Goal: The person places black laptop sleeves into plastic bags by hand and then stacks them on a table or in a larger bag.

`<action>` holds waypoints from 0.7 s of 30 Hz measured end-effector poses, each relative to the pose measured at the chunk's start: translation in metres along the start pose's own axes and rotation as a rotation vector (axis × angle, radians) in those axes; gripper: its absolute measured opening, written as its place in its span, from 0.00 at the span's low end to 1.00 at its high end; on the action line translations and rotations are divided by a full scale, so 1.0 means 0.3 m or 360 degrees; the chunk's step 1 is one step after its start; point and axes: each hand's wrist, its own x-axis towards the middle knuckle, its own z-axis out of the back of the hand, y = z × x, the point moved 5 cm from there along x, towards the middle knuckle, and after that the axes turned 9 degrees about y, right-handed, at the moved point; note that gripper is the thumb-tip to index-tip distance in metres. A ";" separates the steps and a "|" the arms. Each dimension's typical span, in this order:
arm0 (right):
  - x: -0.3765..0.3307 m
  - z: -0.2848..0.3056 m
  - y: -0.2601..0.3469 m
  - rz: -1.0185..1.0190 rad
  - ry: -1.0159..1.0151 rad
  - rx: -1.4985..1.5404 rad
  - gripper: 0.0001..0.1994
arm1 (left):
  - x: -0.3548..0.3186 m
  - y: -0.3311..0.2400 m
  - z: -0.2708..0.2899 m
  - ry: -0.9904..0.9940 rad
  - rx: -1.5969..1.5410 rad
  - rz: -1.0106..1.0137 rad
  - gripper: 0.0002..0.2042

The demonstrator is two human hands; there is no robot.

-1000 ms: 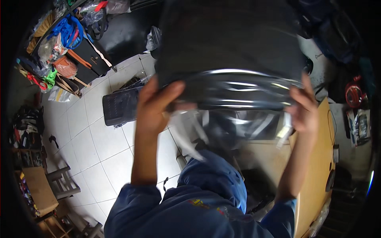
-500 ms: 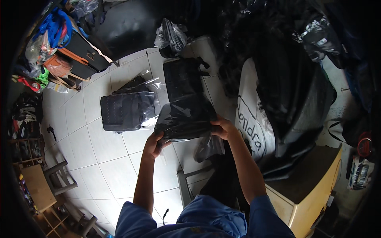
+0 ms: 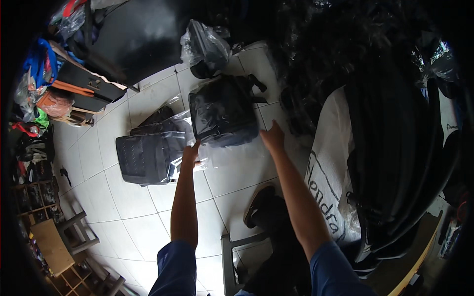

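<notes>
A black backpack in clear plastic [image 3: 224, 116] lies on the floor in front of me, on top of another dark bag whose straps show at its far right. My left hand [image 3: 191, 155] is at its near left corner, thumb and fingers apart over loose clear plastic. Just off its near right corner is my right hand [image 3: 273, 138], fingers spread and holding nothing. To the left, beside my left hand, rests a second black backpack [image 3: 148, 157], partly covered by clear plastic, with another dark bag partly hidden behind it.
A plastic-wrapped dark bundle [image 3: 205, 47] stands beyond the bags. At right, a white sack [image 3: 330, 163] with handwriting leans by a large pile of black bags [image 3: 395, 163]. A grey stool [image 3: 226, 251] is near my legs. Wooden shelving [image 3: 52, 246] lines the left.
The wrapped backpack has gone from between my hands down onto the dark bag, farther from me. My hands have come off its edges, and the view has shifted.
</notes>
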 end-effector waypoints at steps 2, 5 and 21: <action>-0.074 -0.103 -0.028 0.0061 0.0129 -0.0235 0.29 | 0.037 0.097 0.070 -0.0290 0.0117 -0.0123 0.25; -0.202 -0.225 -0.216 -0.0093 0.0598 -0.0064 0.19 | 0.003 0.202 -0.042 -0.0114 -0.0211 -0.0245 0.28; -1.335 0.501 -0.049 0.0082 0.0407 0.0728 0.07 | -1.503 -0.102 -0.755 0.0930 -0.0150 -0.1793 0.05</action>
